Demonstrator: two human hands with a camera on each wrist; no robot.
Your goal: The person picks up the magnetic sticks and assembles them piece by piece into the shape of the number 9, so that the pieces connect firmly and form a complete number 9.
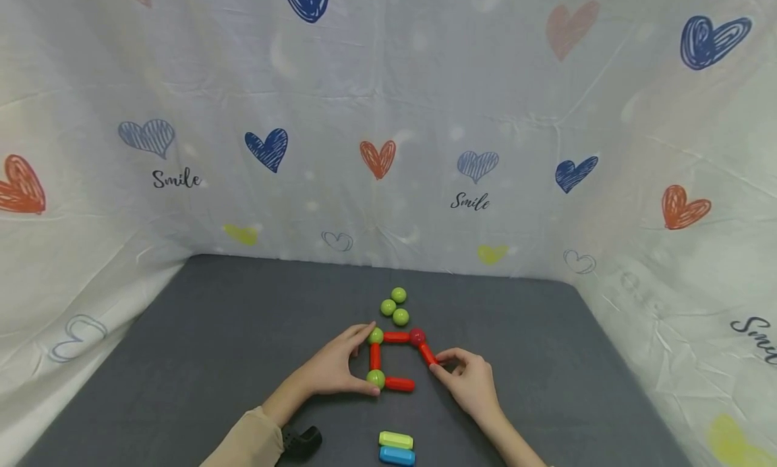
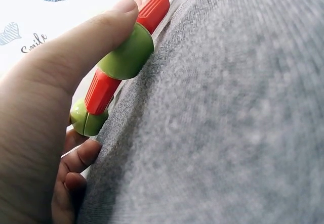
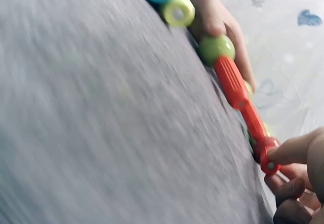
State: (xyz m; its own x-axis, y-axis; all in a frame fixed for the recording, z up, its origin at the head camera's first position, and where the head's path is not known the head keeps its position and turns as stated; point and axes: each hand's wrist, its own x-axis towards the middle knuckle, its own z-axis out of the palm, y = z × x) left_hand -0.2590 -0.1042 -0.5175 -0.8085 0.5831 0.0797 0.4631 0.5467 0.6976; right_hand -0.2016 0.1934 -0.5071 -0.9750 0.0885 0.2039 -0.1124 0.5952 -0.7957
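Observation:
A partly open shape of red magnetic rods and balls lies on the dark cloth. My left hand spans its left side, thumb on the near green ball and a fingertip at the far green ball. An upright-running red rod joins these two balls. From the far ball another rod leads to a red ball. My right hand pinches the slanted red rod attached to that ball. A further red rod sticks out rightward from the near green ball, its other end free.
Three loose green balls sit just beyond the shape. Nearer the body, a yellow-green rod and a blue rod lie side by side. A white curtain printed with hearts surrounds the table.

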